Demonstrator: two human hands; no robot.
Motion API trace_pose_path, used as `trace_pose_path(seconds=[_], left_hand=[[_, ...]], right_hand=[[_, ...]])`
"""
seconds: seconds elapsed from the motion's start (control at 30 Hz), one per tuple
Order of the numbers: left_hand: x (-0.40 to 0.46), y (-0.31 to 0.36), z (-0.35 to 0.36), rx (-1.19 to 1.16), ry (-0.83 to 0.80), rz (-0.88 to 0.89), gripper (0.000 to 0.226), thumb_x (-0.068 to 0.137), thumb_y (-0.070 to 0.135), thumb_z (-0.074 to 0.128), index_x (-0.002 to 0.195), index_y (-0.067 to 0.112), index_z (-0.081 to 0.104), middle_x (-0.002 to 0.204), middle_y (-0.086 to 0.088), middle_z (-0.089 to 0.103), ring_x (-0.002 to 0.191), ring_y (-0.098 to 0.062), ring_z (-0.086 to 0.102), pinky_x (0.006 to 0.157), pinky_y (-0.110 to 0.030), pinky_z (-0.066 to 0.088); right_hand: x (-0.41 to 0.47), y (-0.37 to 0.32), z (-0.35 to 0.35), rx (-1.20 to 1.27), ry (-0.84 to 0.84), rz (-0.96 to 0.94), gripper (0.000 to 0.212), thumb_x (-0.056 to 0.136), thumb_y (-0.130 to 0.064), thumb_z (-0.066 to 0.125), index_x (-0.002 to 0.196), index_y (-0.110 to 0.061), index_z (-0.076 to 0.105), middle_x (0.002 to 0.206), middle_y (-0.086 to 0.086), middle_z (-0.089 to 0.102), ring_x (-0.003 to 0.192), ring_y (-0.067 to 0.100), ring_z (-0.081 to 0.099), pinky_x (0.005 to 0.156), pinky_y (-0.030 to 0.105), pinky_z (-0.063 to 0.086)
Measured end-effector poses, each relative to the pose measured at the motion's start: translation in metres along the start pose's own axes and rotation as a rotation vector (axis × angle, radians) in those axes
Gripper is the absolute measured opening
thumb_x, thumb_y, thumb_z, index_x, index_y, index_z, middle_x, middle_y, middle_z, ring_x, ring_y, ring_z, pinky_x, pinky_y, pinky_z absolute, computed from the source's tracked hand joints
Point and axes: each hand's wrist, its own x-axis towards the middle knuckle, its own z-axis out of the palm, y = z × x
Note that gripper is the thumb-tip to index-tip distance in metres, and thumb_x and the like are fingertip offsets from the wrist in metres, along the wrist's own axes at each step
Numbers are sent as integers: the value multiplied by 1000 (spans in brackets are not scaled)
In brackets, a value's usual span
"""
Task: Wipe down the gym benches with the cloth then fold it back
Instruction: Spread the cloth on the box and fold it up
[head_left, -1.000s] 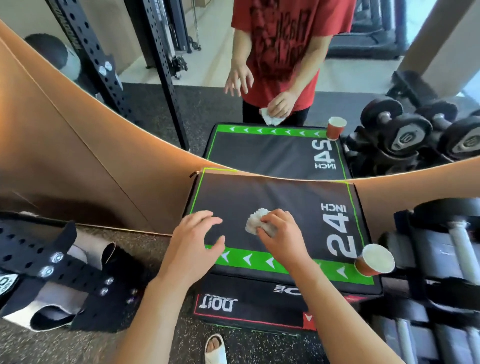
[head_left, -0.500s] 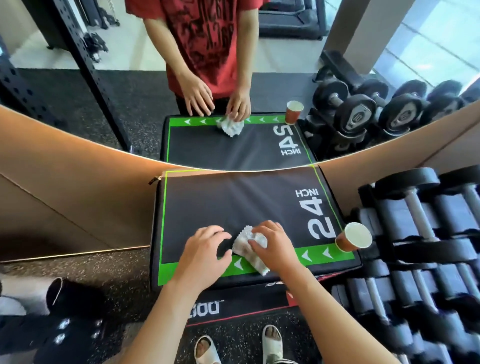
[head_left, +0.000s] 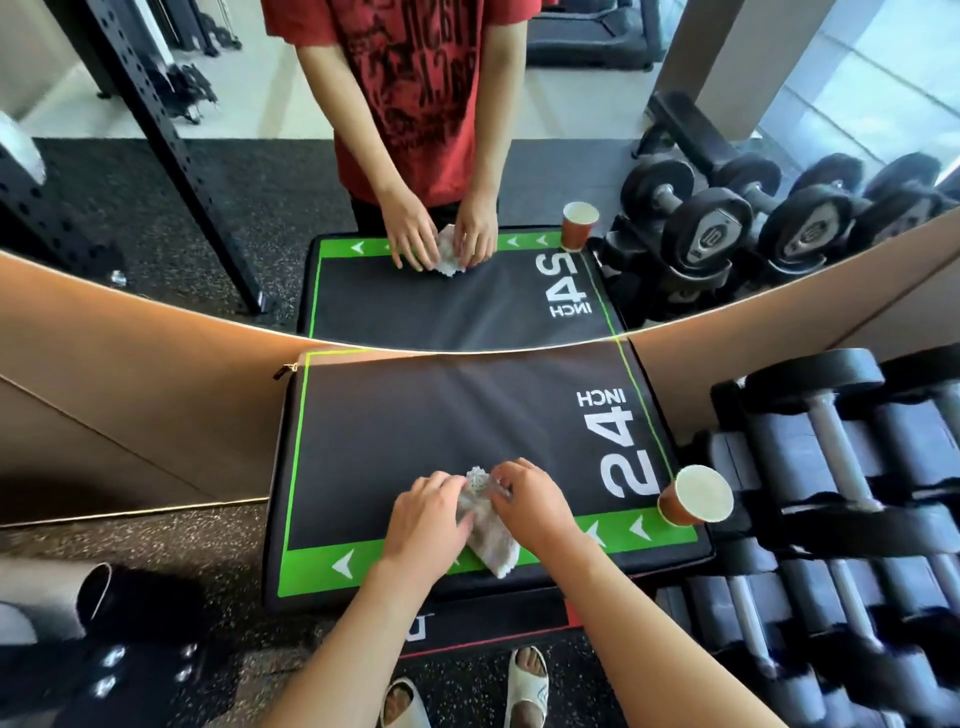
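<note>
A small white cloth (head_left: 487, 525), bunched and crumpled, lies near the front edge of a black padded gym box (head_left: 415, 426), partly over its green arrow-marked border. Both hands are on it. The left hand (head_left: 426, 525) covers the cloth's left side with fingers curled over the fabric, seemingly gripping it. The right hand (head_left: 535, 506) pinches the upper part of the cloth between thumb and fingertips. The cloth looks light, thin and limp, with a textured weave; it probably will not hold a shape by itself, so folding it likely means finding two corners or an edge, pulling it flat on the pad, then laying one half over the other. Taking hold at the corners would serve better than at the bunched middle. The pad under it looks firm and slightly grippy. At the box's front right corner stands a paper cup (head_left: 696, 501), close enough that a wide sweep might knock it. To the right sits a rack of dumbbells (head_left: 831, 467). A wall mirror (head_left: 260, 218) rises behind the box, reflecting the person and the scene.
</note>
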Motion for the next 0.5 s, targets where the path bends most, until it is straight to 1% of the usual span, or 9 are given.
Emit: trace_pose_path(seconds=[0.07, 0.17, 0.27, 0.33, 0.37, 0.4, 0.5], left_hand=[[4, 5, 3, -21, 21, -20, 43, 95, 35, 69, 135, 21, 63, 129, 3, 63, 118, -26, 59, 94, -40, 49], [7, 11, 5, -53, 56, -36, 39, 91, 26, 72, 129, 22, 66, 119, 2, 63, 111, -27, 61, 89, -41, 51], [13, 16, 0, -137, 102, -39, 50, 89, 19, 72, 137, 25, 60, 119, 4, 62, 111, -24, 61, 90, -41, 53], [18, 22, -8, -179, 163, -5, 55, 89, 19, 72, 142, 26, 56, 120, 5, 61, 111, -22, 60, 88, -41, 54], [21, 25, -12, -199, 205, 19, 52, 90, 21, 73, 140, 27, 57, 118, 6, 60, 109, -21, 60, 86, -41, 54], [24, 29, -18, -219, 254, 44, 45, 91, 22, 73, 134, 28, 61, 115, 8, 60, 106, -20, 61, 83, -41, 54], [34, 43, -39, -258, 401, 88, 13, 93, 25, 74, 105, 26, 71, 101, 13, 62, 92, -15, 63, 74, -38, 54]], right_hand=[[3, 4, -2, -7, -9, 0, 17, 94, -22, 61, 105, -21, 75, 99, -2, 63, 92, 24, 65, 73, 35, 50], [4, 7, -10, -32, 1, -25, 22, 89, -16, 61, 99, -25, 78, 93, -1, 62, 87, 28, 65, 68, 36, 51], [4, 6, -25, -12, 112, -60, 19, 90, -22, 65, 97, -29, 81, 88, -4, 66, 81, 24, 65, 68, 34, 50], [7, 3, -39, 29, 214, -116, 15, 87, -25, 69, 93, -29, 82, 84, -6, 69, 76, 22, 66, 69, 36, 53], [9, 1, -47, 50, 254, -151, 14, 85, -26, 70, 91, -28, 82, 84, -8, 70, 75, 21, 66, 68, 37, 54], [11, -2, -55, 69, 288, -189, 13, 83, -26, 71, 90, -28, 82, 85, -9, 72, 76, 20, 67, 69, 38, 54], [14, -17, -80, 111, 380, -287, 9, 86, -24, 70, 90, -26, 79, 91, -11, 73, 81, 16, 66, 72, 38, 53]])
